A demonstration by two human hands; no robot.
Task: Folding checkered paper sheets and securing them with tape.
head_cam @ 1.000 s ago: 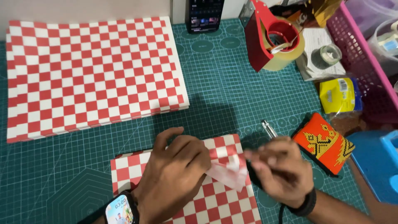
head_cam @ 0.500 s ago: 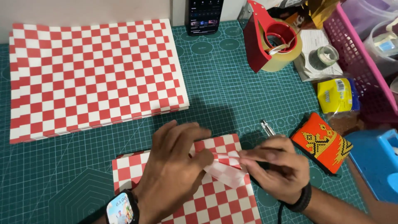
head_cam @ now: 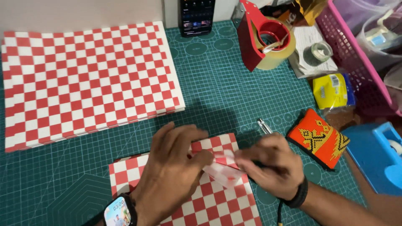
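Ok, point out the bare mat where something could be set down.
Bare mat lies between the paper stack and the tape dispenser. Another patch sits at lower left, below the stack, left of the checked sheet. The right side is crowded: yellow packet, orange pouch, blue dispenser, pink basket.

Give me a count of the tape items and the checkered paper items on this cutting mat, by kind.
Red tape dispenser: 1
Blue tape dispenser: 1
Loose tape roll: 1
Checkered paper stack: 1
Folded checkered sheet under the left hand and right hand: 1
Total: 5
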